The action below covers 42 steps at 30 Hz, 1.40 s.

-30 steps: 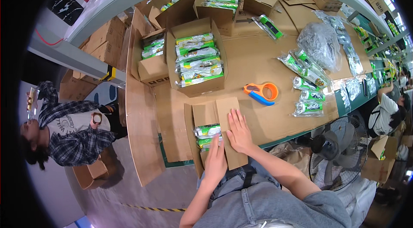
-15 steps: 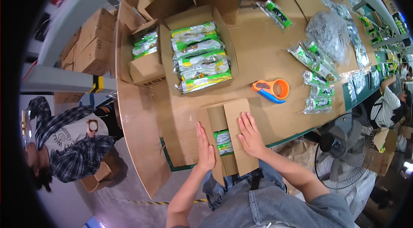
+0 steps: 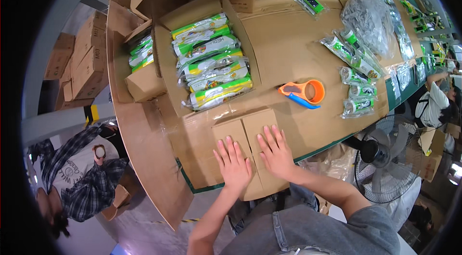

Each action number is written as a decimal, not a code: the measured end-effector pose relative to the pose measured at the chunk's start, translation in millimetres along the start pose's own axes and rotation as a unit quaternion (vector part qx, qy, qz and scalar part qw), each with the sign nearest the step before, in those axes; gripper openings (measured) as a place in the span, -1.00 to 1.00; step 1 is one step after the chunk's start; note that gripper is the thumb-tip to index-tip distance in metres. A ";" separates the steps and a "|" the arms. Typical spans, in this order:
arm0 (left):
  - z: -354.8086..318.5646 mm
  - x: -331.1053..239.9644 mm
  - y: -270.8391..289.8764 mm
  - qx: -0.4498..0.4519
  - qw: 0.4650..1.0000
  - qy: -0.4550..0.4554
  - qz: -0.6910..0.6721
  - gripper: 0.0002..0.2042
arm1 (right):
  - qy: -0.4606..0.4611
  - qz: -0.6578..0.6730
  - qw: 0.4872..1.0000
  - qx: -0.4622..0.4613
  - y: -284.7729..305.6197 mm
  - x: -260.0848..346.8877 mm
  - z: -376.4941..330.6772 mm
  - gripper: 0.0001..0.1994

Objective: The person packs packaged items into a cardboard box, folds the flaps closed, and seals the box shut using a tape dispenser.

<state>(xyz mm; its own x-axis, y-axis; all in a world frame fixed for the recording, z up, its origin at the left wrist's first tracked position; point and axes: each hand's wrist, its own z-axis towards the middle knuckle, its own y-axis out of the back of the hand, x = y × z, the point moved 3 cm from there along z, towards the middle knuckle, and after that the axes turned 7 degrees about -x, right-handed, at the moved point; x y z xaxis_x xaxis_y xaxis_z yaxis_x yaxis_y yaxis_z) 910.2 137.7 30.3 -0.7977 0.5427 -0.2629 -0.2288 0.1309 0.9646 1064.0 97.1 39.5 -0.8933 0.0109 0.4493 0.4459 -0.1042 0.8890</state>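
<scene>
A brown cardboard box point(image 3: 252, 185) stands at the table's near edge, right in front of me. Its two long top flaps lie folded down and meet at a narrow seam in the middle. My left hand point(image 3: 234, 164) rests flat on the left flap, fingers spread. On the right flap lies my right hand point(image 3: 276, 155), also flat with its fingers apart. Neither hand grips anything. What is inside the box is hidden under the flaps. Beyond the box, to the right, lies an orange tape dispenser point(image 3: 303, 93) with a blue handle.
A large open carton point(image 3: 161, 62) of green-and-white bagged packs stands at the left. Bagged green tubes point(image 3: 358, 98) and a heap of clear plastic bags point(image 3: 368, 26) lie at the right. A black fan point(image 3: 378, 156) stands off the right edge. At the left sits a person point(image 3: 86, 168).
Both flaps have come down, covering the green packs inside the box. My hands moved from the flaps' sides to flat on top. The view has shifted slightly.
</scene>
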 end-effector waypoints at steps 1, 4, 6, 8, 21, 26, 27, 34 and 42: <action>1.2 0.3 0.2 -0.010 1.000 -0.005 -0.012 -0.33 | 0.003 -0.003 1.000 -0.002 0.0 -0.9 -0.2 -0.40; 5.0 1.5 3.4 -0.017 0.999 -0.021 -0.040 -0.34 | 0.014 0.001 1.000 -0.011 6.5 0.9 0.5 -0.40; 11.0 9.8 5.8 -0.014 0.998 -0.032 -0.058 -0.34 | 0.022 0.006 1.000 -0.018 11.1 1.7 -1.4 -0.41; 20.7 23.9 4.2 0.018 0.994 -0.095 -0.059 -0.33 | 0.022 0.022 0.999 -0.018 9.9 -1.1 -3.1 -0.44; 43.4 11.1 9.1 0.013 0.997 -0.078 -0.021 -0.33 | 0.018 0.048 0.998 -0.021 -0.7 -9.5 2.7 -0.44; 40.0 7.8 8.6 0.007 0.996 -0.087 0.009 -0.37 | 0.030 -0.006 0.999 -0.010 -2.2 -0.9 1.9 -0.39; 43.3 7.4 8.0 0.005 0.996 -0.088 0.010 -0.37 | 0.031 -0.007 0.999 -0.012 -1.6 -2.2 4.7 -0.39; 46.5 5.2 5.9 -0.006 0.992 -0.127 -0.006 -0.40 | 0.025 -0.016 0.999 -0.019 7.7 -0.3 7.0 -0.40; 41.0 -1.9 13.3 -0.014 0.980 -0.199 0.026 -0.42 | 0.021 0.069 0.996 -0.054 -2.1 -12.9 -4.6 -0.53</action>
<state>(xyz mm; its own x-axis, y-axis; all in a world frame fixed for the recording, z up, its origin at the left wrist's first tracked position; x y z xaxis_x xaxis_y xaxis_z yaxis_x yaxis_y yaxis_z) 931.6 172.5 44.4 -0.5296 0.8292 -0.1787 -0.2124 0.0743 0.9744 1074.3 92.6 31.5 -0.8262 -0.0525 0.5609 0.5585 -0.2079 0.8031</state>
